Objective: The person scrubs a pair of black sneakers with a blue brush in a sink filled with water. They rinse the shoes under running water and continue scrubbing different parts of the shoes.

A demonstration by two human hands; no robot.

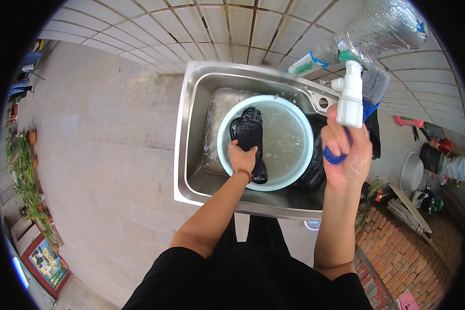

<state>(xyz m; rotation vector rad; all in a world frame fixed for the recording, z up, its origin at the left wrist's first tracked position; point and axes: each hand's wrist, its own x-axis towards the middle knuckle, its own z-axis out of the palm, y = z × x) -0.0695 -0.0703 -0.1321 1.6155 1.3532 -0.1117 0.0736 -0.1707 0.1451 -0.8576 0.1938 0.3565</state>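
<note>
A light-blue plastic basin (pixel 309 155) of cloudy water stands in a stainless steel sink (pixel 181 155). My left hand (pixel 243 157) grips a black rubber sandal or slipper (pixel 251 130) inside the basin, its studded side facing up. My right hand (pixel 347 149) is raised over the sink's right side, closed round the blue handle of a brush (pixel 376 85) with grey bristles. The white plastic tap (pixel 350 100) hides part of the brush and fingers. Another black shoe (pixel 314 172) lies in the sink, right of the basin.
A tiled wall (pixel 240 31) rises behind the sink. A foil-wrapped pipe (pixel 383 31) runs to the tap at the upper right. Potted plants (pixel 27 170) line the far left. A metal basin (pixel 412 170) and brick paving (pixel 395 248) are at the right.
</note>
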